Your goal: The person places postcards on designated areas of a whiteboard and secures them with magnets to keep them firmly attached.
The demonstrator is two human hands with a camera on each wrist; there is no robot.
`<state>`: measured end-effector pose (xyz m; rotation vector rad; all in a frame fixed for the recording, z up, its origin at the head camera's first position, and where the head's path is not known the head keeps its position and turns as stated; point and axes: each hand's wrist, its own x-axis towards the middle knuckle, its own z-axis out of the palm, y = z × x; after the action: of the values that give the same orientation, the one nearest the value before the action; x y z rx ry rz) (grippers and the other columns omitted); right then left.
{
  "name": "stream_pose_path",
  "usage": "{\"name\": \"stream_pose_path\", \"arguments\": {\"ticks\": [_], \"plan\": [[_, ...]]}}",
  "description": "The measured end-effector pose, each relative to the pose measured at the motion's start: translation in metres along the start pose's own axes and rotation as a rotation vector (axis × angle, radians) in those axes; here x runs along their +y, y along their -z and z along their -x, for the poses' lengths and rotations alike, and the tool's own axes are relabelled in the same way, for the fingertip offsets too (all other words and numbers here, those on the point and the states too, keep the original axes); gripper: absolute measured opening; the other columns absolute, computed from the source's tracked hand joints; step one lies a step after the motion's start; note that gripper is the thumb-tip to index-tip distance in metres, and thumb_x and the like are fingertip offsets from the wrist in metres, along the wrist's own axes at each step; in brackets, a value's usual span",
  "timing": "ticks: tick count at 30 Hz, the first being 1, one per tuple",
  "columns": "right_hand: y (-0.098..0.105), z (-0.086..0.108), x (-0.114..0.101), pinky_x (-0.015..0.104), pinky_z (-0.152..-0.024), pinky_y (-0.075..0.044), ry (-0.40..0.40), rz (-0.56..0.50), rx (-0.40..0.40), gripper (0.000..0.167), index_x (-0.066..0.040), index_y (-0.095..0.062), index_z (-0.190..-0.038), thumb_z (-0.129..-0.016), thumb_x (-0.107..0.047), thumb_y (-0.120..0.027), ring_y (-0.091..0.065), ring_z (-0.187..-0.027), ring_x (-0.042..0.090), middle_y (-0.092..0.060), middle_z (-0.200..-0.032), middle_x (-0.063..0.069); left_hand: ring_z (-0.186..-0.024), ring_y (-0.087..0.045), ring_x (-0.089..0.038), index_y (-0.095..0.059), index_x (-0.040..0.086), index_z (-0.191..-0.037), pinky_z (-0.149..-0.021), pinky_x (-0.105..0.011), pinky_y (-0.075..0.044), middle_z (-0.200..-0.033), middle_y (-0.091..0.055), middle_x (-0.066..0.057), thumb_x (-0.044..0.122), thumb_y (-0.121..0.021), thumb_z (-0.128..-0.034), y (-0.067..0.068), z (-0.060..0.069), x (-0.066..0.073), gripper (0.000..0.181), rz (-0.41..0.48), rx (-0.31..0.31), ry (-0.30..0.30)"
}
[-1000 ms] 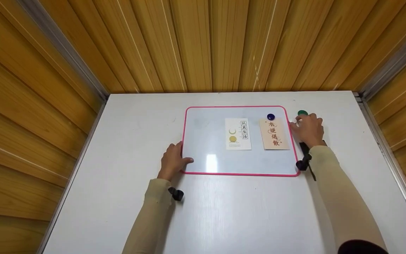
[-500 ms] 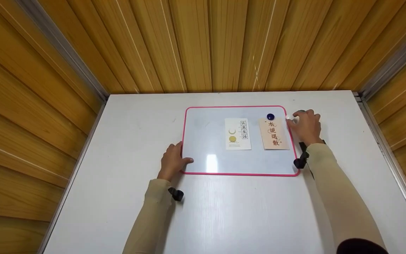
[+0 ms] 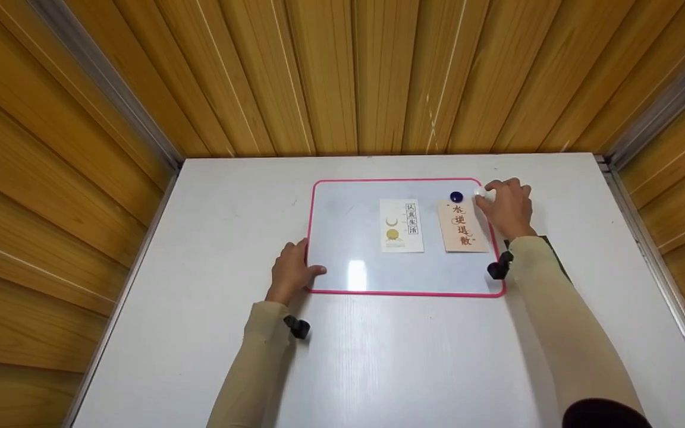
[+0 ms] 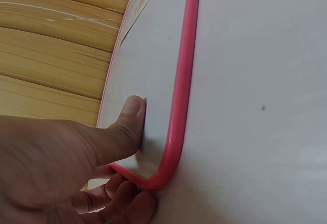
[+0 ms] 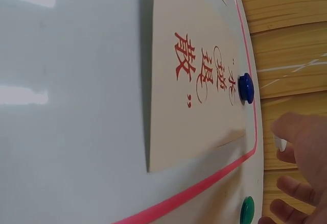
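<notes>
A whiteboard with a pink rim lies on the white table. My left hand grips its lower left edge; in the left wrist view the thumb lies on the board's face, with the fingers at the rim. Between thumb and forefinger, my right hand pinches a small white magnet over the board's upper right corner. A dark blue round magnet sits at the top of a beige card with red lettering. Left of it, a white card with a gold moon drawing lies on the board.
Beside the board's right edge is a green round magnet, hidden by my right hand in the head view. Wood-patterned panels rise behind the table and at both sides.
My right hand has moved left from beside the green magnet to the board's upper right corner, with the white magnet coming into sight in its fingers. The left hand stays in place.
</notes>
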<state>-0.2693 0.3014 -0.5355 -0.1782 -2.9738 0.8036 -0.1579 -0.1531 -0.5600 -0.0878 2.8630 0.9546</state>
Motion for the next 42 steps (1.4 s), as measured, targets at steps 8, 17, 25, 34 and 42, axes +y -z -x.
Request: {"name": "stream_pose_path", "arguments": {"ticks": [8, 17, 25, 34, 42], "plan": [[-0.004, -0.004, -0.012, 0.061, -0.101, -0.04, 0.008, 0.01, -0.013, 0.046, -0.002, -0.063, -0.133, -0.098, -0.032, -0.068, -0.037, -0.124, 0.05, -0.043, -0.143, 0.032, -0.094, -0.058, -0.028, -0.052, 0.003, -0.149, -0.09, -0.049, -0.052, -0.111, -0.06, -0.017, 0.027, -0.09, -0.0809, 0.0, 0.001, 0.0, 0.081, -0.005, 0.006, -0.001], [-0.011, -0.006, -0.026, 0.061, -0.105, -0.036, 0.027, -0.001, -0.022, 0.042, -0.003, -0.064, -0.132, -0.099, -0.029, -0.068, -0.037, -0.127, 0.049, -0.043, -0.146, 0.029, -0.1, -0.06, -0.03, -0.051, 0.003, -0.15, -0.094, -0.05, -0.052, -0.116, -0.061, -0.018, 0.027, -0.09, -0.0809, -0.001, 0.001, 0.003, 0.083, -0.01, 0.005, 0.011], [-0.018, -0.007, -0.041, 0.061, -0.103, -0.039, 0.043, -0.008, -0.017, 0.041, -0.003, -0.066, -0.13, -0.098, -0.028, -0.07, -0.039, -0.125, 0.047, -0.046, -0.143, 0.028, -0.099, -0.06, -0.029, -0.052, 0.005, -0.149, -0.094, -0.049, -0.051, -0.115, -0.061, -0.016, 0.027, -0.09, -0.0805, -0.002, -0.001, 0.001, 0.081, 0.003, 0.006, 0.02], [-0.026, -0.01, -0.056, 0.06, -0.106, -0.04, 0.06, 0.003, -0.028, 0.044, -0.003, -0.065, -0.132, -0.098, -0.03, -0.07, -0.04, -0.126, 0.047, -0.045, -0.145, 0.028, -0.1, -0.059, -0.03, -0.052, 0.006, -0.149, -0.096, -0.05, -0.05, -0.117, -0.061, -0.016, 0.025, -0.09, -0.0803, -0.002, 0.0, 0.0, 0.081, 0.025, 0.006, 0.024], [-0.035, -0.012, -0.067, 0.059, -0.103, -0.04, 0.104, -0.041, -0.019, 0.043, -0.001, -0.067, -0.13, -0.096, -0.028, -0.072, -0.04, -0.124, 0.046, -0.048, -0.141, 0.028, -0.098, -0.061, -0.03, -0.051, 0.002, -0.15, -0.092, -0.049, -0.052, -0.115, -0.062, -0.018, 0.026, -0.091, -0.0789, -0.002, -0.001, 0.0, 0.085, -0.003, 0.013, 0.009]]}}
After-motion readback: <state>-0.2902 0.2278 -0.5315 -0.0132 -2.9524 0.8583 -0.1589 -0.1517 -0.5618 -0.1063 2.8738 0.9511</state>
